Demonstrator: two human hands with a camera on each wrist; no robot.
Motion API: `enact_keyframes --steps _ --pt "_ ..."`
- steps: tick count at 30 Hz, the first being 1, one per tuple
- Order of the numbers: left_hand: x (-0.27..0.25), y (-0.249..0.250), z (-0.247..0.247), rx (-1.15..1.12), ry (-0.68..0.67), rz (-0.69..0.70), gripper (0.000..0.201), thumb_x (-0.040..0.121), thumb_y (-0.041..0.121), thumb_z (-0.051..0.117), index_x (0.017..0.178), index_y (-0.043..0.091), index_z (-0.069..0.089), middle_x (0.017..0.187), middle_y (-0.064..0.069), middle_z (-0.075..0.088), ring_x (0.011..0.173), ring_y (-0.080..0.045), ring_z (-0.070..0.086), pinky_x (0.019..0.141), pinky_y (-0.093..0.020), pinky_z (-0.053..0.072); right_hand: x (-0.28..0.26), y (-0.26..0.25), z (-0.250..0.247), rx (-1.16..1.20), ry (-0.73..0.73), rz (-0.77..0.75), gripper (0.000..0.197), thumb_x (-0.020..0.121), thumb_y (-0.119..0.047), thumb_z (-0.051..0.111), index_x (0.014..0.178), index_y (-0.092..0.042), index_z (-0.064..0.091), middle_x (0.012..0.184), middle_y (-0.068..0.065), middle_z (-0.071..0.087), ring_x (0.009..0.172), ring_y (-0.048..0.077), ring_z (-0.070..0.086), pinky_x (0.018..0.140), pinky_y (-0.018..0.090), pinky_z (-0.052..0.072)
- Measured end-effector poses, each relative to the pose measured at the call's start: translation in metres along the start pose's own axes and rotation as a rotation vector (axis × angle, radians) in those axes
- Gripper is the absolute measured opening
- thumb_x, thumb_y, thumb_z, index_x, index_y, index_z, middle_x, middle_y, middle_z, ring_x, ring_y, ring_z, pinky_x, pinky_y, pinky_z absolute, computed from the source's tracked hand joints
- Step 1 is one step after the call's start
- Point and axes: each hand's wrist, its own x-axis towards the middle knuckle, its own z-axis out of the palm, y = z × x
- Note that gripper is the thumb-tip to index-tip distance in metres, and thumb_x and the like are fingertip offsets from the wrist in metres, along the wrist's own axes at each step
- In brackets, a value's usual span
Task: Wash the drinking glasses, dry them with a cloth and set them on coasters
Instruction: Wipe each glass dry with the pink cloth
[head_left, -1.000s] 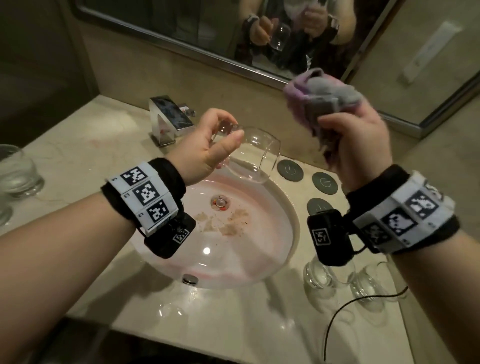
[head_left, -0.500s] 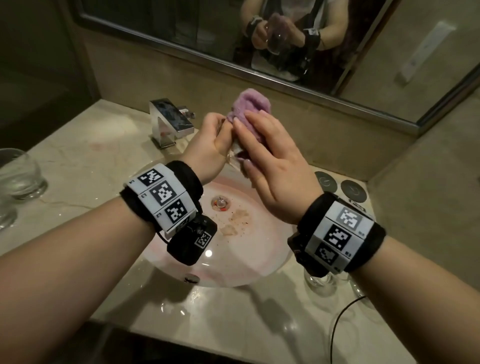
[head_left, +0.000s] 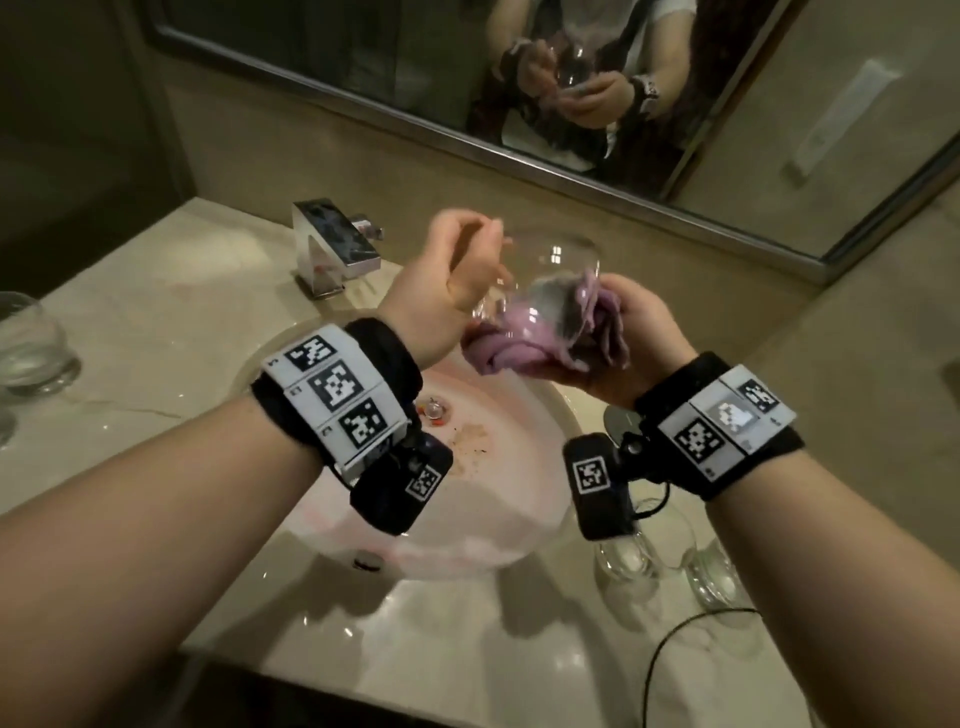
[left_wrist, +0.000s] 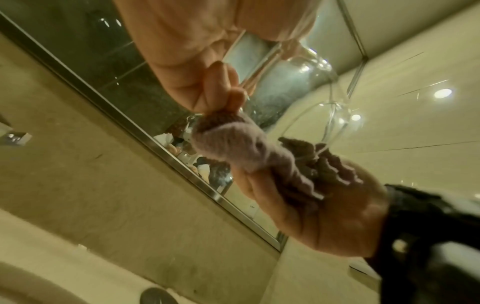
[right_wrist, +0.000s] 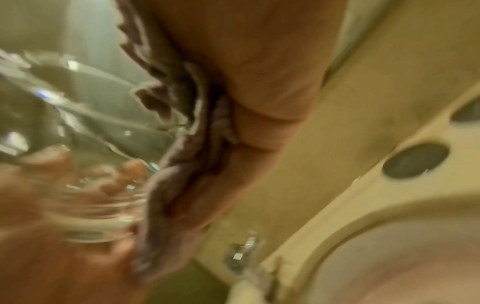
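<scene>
**Drying a glass over the sink**

So we had the left hand (head_left: 447, 280) up over the basin (head_left: 519, 519), fingers curled round the base end of a clear drinking glass (head_left: 550, 291), which was tipped on its side in the air with its mouth facing toward our right hand (head_left: 623, 353). The right hand sat palm up with its fingers wrapped round a bunched purple cloth (head_left: 524, 348), and the cloth was pressed against the glass from below and at the rim. From the left wrist view we could see the cloth (left_wrist: 241, 144) twisted into a roll between both hands, with one end touching the left fingers (left_wrist: 221, 90) and the other folded into the right palm. The right wrist view was pretty blurry, but the cloth (right_wrist: 176, 185) and the glass (right_wrist: 78, 123) were touching there too.

Everything else was on the marble counter (head_left: 156, 332). Two more clear glasses (head_left: 670, 561) stood just to the right of the basin, close together near a black cable (head_left: 670, 639). Another tumbler (head_left: 31, 348) stood well off to the left edge. The chrome faucet (head_left: 332, 244) was behind the basin, and a dark round coaster (head_left: 618, 421) lay beside the basin rim, partly hidden by our right wrist. The basin looked pinkish with some brown specks near the drain (head_left: 434, 413). The mirror (head_left: 519, 78) above showed both hands on the glass.
</scene>
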Motion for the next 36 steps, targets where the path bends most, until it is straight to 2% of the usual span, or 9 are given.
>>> enact_keyframes --steps 5,9,11,16,22,27,30,33,36 --pt "0.012 0.004 -0.002 0.024 0.151 -0.011 0.048 0.086 0.053 0.046 0.112 0.017 0.028 0.104 -0.003 0.054 0.086 -0.011 0.058 0.072 -0.02 0.05 0.005 -0.003 0.016 0.241 -0.063 -0.099 0.053 0.096 -0.036 0.031 0.109 0.011 0.053 0.098 0.026 0.064 0.082 0.03 0.062 0.089 0.035 0.049" --pt "0.008 -0.001 -0.006 -0.112 0.108 -0.204 0.072 0.068 0.06 0.067 0.112 0.018 0.028 0.108 -0.002 0.054 0.096 -0.019 0.062 0.076 -0.029 0.055 0.017 0.002 0.028 0.173 0.085 -0.321 0.036 0.1 -0.031 0.035 0.11 -0.003 0.055 0.103 0.016 0.056 0.076 0.018 0.055 0.071 0.028 0.045" --pt "0.007 0.002 -0.008 -0.195 0.054 -0.269 0.081 0.062 0.06 0.073 0.116 0.021 0.028 0.113 -0.008 0.059 0.096 -0.022 0.064 0.083 -0.036 0.054 0.025 0.011 0.033 0.002 0.214 -0.463 0.04 0.1 -0.032 0.035 0.13 -0.007 0.046 0.12 0.012 0.055 0.087 0.013 0.056 0.071 0.024 0.045" --pt "0.004 0.008 -0.015 -0.492 -0.088 -0.417 0.071 0.079 0.054 0.055 0.136 0.018 0.033 0.106 0.0 0.062 0.079 -0.01 0.066 0.071 -0.032 0.056 0.024 0.042 0.039 -0.763 0.376 -1.024 0.056 0.097 -0.03 0.03 0.148 -0.011 0.017 0.15 0.012 0.019 0.131 -0.003 0.026 0.111 0.019 0.027" --pt "-0.005 0.004 -0.024 -0.408 -0.188 -0.411 0.055 0.091 0.057 0.036 0.122 0.014 0.049 0.081 -0.001 0.061 0.065 -0.008 0.057 0.068 -0.03 0.048 0.021 0.033 0.056 -1.232 0.326 -1.292 0.048 0.096 -0.037 0.037 0.139 -0.015 0.041 0.148 0.015 0.031 0.142 0.028 0.019 0.116 0.052 0.0" --pt "-0.005 -0.008 -0.026 -0.409 -0.159 -0.408 0.059 0.093 0.051 0.04 0.13 0.005 0.041 0.079 -0.004 0.052 0.056 -0.009 0.05 0.048 -0.021 0.042 0.026 0.015 0.075 -1.084 0.439 -1.233 0.043 0.092 -0.032 0.041 0.131 -0.02 0.051 0.136 0.002 0.047 0.129 0.016 0.039 0.112 0.06 0.012" --pt "-0.008 -0.008 -0.032 -0.463 -0.215 -0.372 0.09 0.065 0.071 0.056 0.132 0.011 0.041 0.081 -0.002 0.057 0.062 -0.011 0.053 0.051 -0.024 0.044 0.032 0.017 0.079 -0.945 0.475 -1.231 0.043 0.092 -0.031 0.039 0.13 -0.015 0.051 0.129 0.002 0.05 0.121 0.014 0.044 0.105 0.055 0.03" --pt "-0.009 -0.009 -0.038 -0.497 -0.221 -0.335 0.11 0.034 0.076 0.072 0.124 0.023 0.04 0.101 -0.01 0.059 0.073 -0.017 0.061 0.056 -0.028 0.049 0.036 0.015 0.082 -0.514 0.447 -0.948 0.048 0.092 -0.04 0.035 0.132 -0.016 0.044 0.121 0.014 0.052 0.095 0.01 0.057 0.085 0.035 0.05" --pt "-0.002 -0.008 -0.046 -0.554 -0.175 -0.317 0.105 0.027 0.072 0.077 0.113 0.025 0.039 0.107 -0.012 0.058 0.079 -0.022 0.066 0.058 -0.028 0.053 0.041 0.014 0.08 -0.194 0.374 -0.595 0.053 0.093 -0.047 0.031 0.134 -0.016 0.043 0.12 0.011 0.06 0.105 0.017 0.061 0.092 0.039 0.049"
